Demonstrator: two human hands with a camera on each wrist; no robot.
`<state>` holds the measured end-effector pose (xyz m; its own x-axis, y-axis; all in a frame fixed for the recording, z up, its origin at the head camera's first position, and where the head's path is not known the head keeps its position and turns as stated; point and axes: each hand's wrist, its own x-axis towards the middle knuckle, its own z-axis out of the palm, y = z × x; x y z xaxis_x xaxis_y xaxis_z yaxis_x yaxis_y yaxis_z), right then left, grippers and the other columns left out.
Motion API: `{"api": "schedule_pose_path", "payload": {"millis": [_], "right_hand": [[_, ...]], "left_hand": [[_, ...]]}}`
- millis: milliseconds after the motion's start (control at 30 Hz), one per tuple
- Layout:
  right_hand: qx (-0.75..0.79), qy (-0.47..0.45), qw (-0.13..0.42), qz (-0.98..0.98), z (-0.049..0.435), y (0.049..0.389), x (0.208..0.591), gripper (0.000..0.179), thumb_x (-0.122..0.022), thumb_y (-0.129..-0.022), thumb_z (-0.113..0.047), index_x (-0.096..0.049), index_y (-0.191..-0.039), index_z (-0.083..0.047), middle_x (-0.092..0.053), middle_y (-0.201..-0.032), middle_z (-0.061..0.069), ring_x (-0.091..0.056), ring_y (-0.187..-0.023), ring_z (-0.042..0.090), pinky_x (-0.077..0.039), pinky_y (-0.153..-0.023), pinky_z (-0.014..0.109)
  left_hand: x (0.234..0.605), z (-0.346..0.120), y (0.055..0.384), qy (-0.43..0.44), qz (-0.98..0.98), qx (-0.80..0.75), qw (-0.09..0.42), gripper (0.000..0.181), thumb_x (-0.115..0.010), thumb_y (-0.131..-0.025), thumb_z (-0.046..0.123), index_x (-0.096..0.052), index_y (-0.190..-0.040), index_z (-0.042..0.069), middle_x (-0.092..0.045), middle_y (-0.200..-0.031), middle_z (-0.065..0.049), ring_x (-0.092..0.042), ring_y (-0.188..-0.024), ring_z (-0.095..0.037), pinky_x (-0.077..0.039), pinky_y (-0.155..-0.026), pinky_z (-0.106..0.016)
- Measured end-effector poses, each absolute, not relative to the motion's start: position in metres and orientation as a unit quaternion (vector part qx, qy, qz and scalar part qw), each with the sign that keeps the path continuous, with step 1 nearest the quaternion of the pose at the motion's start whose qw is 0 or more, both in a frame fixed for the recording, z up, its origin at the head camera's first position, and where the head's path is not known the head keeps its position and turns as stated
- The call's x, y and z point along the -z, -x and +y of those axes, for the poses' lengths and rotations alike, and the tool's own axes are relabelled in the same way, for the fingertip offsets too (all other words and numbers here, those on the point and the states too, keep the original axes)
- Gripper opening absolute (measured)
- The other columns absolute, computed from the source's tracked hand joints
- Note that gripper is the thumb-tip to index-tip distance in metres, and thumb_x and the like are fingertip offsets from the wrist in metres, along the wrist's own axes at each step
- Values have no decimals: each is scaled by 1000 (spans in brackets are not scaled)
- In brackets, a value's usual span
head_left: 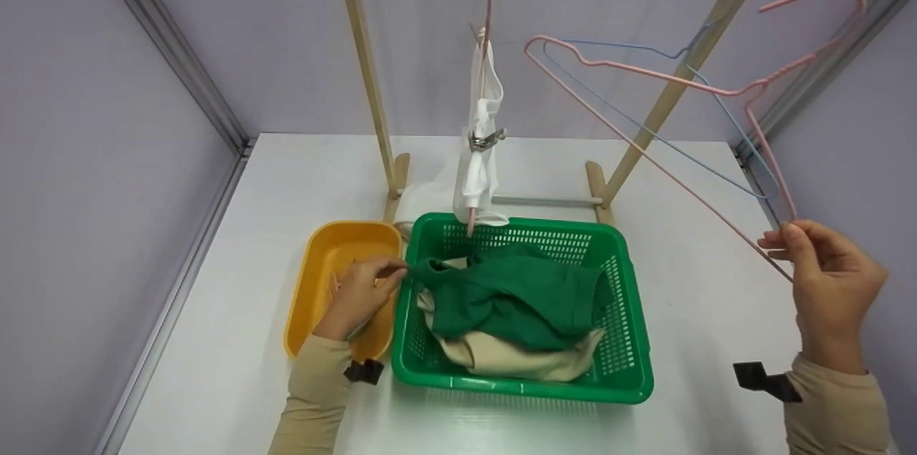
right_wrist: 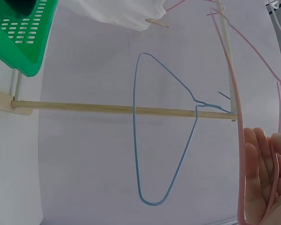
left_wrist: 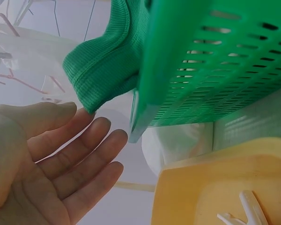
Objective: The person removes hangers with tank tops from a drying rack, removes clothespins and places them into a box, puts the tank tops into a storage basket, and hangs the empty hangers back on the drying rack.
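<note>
Beige sleeves (head_left: 308,398) come in lowest, the left hand (head_left: 362,294) above the right side of a yellow tray (head_left: 358,231) that holds pegs (left_wrist: 250,208); its fingers (left_wrist: 112,143) are nearly straight, one tip touching the edge of a green garment (head_left: 516,290). That garment lies on beige cloth (head_left: 516,362) in a green basket (head_left: 523,389), one end reaching over the left rim. Tray and basket stand just beside each other. Rightward, white surface (head_left: 688,340) runs on toward the side wall (head_left: 852,190); above it the right hand (head_left: 834,276) pinches a tilted pink hanger (head_left: 666,76) near a lower corner. Beyond, a wooden rack (head_left: 366,68) carries a white garment (head_left: 466,175) with a metal clip (head_left: 486,141), overlapping the basket's back rim in the head view. A blue hanger (right_wrist: 136,150) hangs at the bar's right end, behind the pink one
</note>
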<state>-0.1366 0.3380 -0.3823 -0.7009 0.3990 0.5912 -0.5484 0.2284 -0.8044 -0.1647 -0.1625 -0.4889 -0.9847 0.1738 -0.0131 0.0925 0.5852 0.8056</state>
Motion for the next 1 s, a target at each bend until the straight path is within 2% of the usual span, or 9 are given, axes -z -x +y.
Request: {"api": "schedule_pose_path", "payload": {"millis": [500,767,1000], "right_hand": [[-535,-2,380,-755,315,171,376,7,-64,-87,5,-70,-87,6,-69,-71,-19,-67,-62,-5,-55,-62,9],[-511,1,373,-775,304,185,371,16,-64,-89,-1,-68,-91,14,-67,-71,-26,-66,-63,-9,-54,-61,8],[-515,2,349,-783,297,195,366,13,-64,-90,-4,-70,-92,7,-66,-70,-28,-67,-64,-9,-55,-63,9]], "left_hand": [[490,-162,164,-84,883,-458,53,21,-56,-98,21,-68,-112,13,-71,-112,-4,-65,-108,-21,-52,-102,-44],[490,-161,163,-98,876,-471,46,21,-56,-98,19,-68,-112,11,-70,-113,-6,-65,-109,-23,-51,-101,-45],[490,-161,162,-106,875,-471,37,20,-57,-97,19,-68,-111,11,-70,-111,-6,-65,-107,-21,-52,-100,-45]]}}
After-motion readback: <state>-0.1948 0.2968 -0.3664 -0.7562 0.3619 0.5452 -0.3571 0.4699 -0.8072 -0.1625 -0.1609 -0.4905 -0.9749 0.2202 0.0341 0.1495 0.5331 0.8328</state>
